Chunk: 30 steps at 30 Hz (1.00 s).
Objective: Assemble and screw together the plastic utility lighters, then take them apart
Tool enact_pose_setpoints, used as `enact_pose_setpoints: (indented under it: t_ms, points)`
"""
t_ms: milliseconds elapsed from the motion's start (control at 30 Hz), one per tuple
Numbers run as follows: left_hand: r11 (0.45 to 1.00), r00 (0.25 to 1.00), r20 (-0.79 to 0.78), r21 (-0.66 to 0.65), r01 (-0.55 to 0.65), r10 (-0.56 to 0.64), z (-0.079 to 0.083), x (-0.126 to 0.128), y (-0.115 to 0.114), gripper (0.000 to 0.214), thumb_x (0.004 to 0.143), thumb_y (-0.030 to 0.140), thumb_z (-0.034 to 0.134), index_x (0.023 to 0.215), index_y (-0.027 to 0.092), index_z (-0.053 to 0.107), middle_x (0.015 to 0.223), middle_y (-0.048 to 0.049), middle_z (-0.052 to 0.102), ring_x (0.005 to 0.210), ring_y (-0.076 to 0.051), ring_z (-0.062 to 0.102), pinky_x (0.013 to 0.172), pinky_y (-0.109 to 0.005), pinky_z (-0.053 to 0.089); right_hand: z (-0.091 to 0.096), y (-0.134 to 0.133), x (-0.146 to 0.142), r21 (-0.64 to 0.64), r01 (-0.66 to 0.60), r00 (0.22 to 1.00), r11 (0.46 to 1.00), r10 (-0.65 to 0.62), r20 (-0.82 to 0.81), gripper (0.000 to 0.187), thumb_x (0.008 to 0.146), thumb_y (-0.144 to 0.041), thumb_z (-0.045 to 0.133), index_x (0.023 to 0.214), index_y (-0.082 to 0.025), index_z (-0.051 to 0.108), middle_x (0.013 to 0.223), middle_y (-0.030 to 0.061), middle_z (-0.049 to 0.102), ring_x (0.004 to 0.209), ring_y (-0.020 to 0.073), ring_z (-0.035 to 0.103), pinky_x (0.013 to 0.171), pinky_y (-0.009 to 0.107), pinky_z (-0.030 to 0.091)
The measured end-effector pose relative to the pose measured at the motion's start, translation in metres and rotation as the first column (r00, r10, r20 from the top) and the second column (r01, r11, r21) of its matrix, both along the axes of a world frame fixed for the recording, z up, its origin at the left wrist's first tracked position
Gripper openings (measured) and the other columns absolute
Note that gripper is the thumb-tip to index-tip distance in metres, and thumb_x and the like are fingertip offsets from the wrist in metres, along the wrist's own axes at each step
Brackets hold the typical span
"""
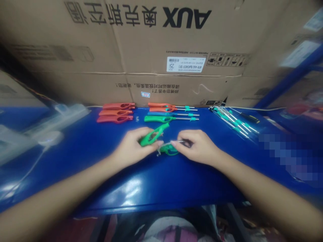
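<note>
My left hand [132,146] is closed around a green plastic handle shell [153,133] that tilts up to the right. My right hand [196,146] pinches a thin metal rod with a wire at a second green handle piece [168,149] lying on the blue table [106,161] between both hands. Behind them lie assembled long-nosed lighters [171,113], orange, blue and green, in a row. Left of those lie three orange handle shells [115,112]. A loose bunch of metal rods with green collars [233,121] lies at the right.
A large cardboard box [151,50] with printed text and a white label stands along the table's back edge. Blurred pale items [42,127] lie at the far left. A blue bar [290,79] slants at the right. The near table edge runs below my forearms.
</note>
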<state>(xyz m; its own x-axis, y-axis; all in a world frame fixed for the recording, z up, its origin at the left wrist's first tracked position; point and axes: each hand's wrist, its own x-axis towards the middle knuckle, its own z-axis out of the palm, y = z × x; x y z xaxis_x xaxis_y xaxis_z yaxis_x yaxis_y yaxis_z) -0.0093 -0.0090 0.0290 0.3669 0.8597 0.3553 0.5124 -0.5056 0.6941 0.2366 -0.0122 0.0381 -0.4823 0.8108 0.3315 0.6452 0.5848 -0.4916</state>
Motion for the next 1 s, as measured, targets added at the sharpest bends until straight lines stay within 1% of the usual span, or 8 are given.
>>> enact_pose_setpoints:
  t_ms: [133,267,367,500,567,767,900,1000]
  points:
    - [0.995,0.984,-0.166,0.094,-0.041,0.056,-0.005,-0.012,0.019,0.028,0.085,0.042,0.068,0.097,0.017,0.072,0.093,-0.0053,0.069,0.083,-0.02,0.064,0.075,-0.03,0.05,-0.001,0.006,0.004,-0.077,0.029,0.999,0.997,-0.028,0.016,0.038,0.091,-0.041,0.057,0.06,-0.02,0.048,0.058,-0.0035,0.049,0.055,0.0104,0.044,0.055,0.025,0.029]
    - [0.996,0.96,-0.269,0.061,-0.06,0.074,-0.018,-0.02,0.032,0.03,0.083,0.044,0.067,0.095,0.017,0.071,0.097,-0.0066,0.068,0.084,-0.022,0.065,0.077,-0.033,0.05,-0.003,0.007,0.002,-0.127,-0.024,0.999,0.992,0.03,0.045,0.03,0.095,-0.038,0.053,0.073,-0.021,0.062,0.068,-0.0019,0.061,0.062,0.0119,0.052,0.058,0.025,0.031]
    - [0.999,0.951,-0.304,0.014,-0.051,0.053,-0.024,-0.022,0.035,0.029,0.083,0.045,0.067,0.092,0.018,0.071,0.096,-0.0061,0.068,0.082,-0.022,0.065,0.076,-0.032,0.049,-0.005,0.007,0.001,-0.127,-0.027,0.996,0.992,0.038,0.082,0.026,0.097,-0.037,0.053,0.081,-0.021,0.066,0.074,-0.0012,0.065,0.067,0.0123,0.056,0.06,0.025,0.032]
    - [0.999,0.949,-0.313,0.003,-0.034,0.034,-0.025,-0.022,0.035,0.02,0.084,0.038,0.067,0.087,0.018,0.07,0.092,-0.0047,0.067,0.082,-0.021,0.064,0.075,-0.03,0.046,-0.009,0.01,0.001,-0.137,-0.005,0.985,0.991,0.028,0.168,0.024,0.09,-0.046,0.063,0.089,-0.022,0.064,0.073,-0.0029,0.063,0.065,0.0121,0.054,0.057,0.024,0.03]
    - [0.999,0.95,-0.31,0.002,-0.04,0.039,-0.023,-0.022,0.035,0.02,0.084,0.037,0.066,0.084,0.018,0.069,0.088,-0.0045,0.067,0.079,-0.021,0.064,0.072,-0.03,0.045,-0.011,0.012,0.002,-0.126,-0.017,0.983,0.992,0.04,0.181,0.023,0.089,-0.045,0.066,0.093,-0.023,0.064,0.075,-0.0033,0.062,0.066,0.0121,0.055,0.058,0.024,0.03]
    - [0.998,0.955,-0.291,-0.022,-0.061,0.052,-0.022,-0.02,0.034,0.022,0.084,0.04,0.065,0.081,0.018,0.068,0.083,-0.0031,0.067,0.074,-0.019,0.062,0.067,-0.028,0.043,-0.023,0.015,0.002,-0.097,-0.074,0.982,0.993,0.09,0.167,0.01,0.09,-0.032,0.066,0.095,-0.023,0.066,0.085,-0.0019,0.066,0.076,0.0128,0.058,0.061,0.023,0.033]
    - [0.998,0.968,-0.242,0.004,-0.069,0.068,-0.022,-0.02,0.033,0.024,0.084,0.041,0.066,0.081,0.018,0.068,0.083,-0.0028,0.067,0.074,-0.019,0.062,0.067,-0.028,0.044,-0.027,0.016,0.001,-0.092,-0.088,0.983,0.992,0.101,0.151,0.01,0.091,-0.031,0.066,0.091,-0.021,0.067,0.089,0.0002,0.065,0.077,0.0137,0.058,0.062,0.024,0.035]
    - [0.996,0.976,-0.197,0.034,-0.086,0.091,-0.021,-0.019,0.032,0.024,0.085,0.041,0.066,0.084,0.018,0.07,0.082,-0.0026,0.068,0.074,-0.019,0.062,0.068,-0.028,0.045,-0.025,0.017,0.002,-0.068,-0.089,0.994,0.994,0.093,0.064,0.011,0.092,-0.031,0.065,0.094,-0.02,0.066,0.099,0.003,0.063,0.08,0.0143,0.058,0.068,0.026,0.041]
